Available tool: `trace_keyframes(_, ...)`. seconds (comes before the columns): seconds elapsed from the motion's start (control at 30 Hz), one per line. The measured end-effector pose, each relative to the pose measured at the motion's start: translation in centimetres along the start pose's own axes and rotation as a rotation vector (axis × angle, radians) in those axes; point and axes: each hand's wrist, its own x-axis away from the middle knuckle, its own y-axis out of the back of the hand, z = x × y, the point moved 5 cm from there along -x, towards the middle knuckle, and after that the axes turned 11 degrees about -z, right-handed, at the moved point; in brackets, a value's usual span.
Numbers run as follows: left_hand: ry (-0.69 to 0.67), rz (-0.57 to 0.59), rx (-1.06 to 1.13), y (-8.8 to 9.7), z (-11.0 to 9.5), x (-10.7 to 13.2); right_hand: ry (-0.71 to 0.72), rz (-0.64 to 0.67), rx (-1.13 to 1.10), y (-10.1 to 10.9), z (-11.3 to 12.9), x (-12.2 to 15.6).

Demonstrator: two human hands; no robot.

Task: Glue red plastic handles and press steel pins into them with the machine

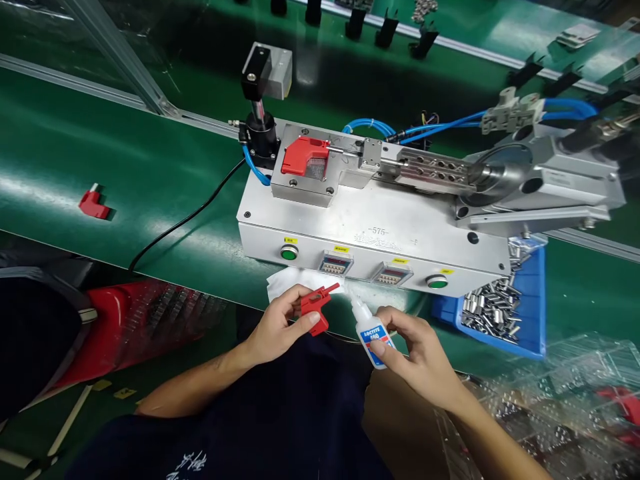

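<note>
My left hand [280, 327] is closed on a small red plastic part [315, 308], held in front of the metal machine box [375, 233]. My right hand [423, 353] grips a white glue bottle [371, 333] with a blue and red label. Its nozzle tip points up-left, close to the red part. A white tissue [285, 283] lies just behind the part at the box's base. Another red part [305, 157] sits in the fixture on top of the box.
A loose red part [93, 205] lies on the green conveyor belt [125, 167] at left. A blue tray [530, 313] of small metal pins stands at right. A red bin [145, 320] with parts is at lower left, and clear bags [560, 407] of parts at lower right.
</note>
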Motion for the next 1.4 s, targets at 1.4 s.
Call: trace_keyframes(1.4,-0.162,0.010,-0.112,0.6,-0.9,0.4,0.001,0.143,0.036,-1.0,0.3,-0.3)
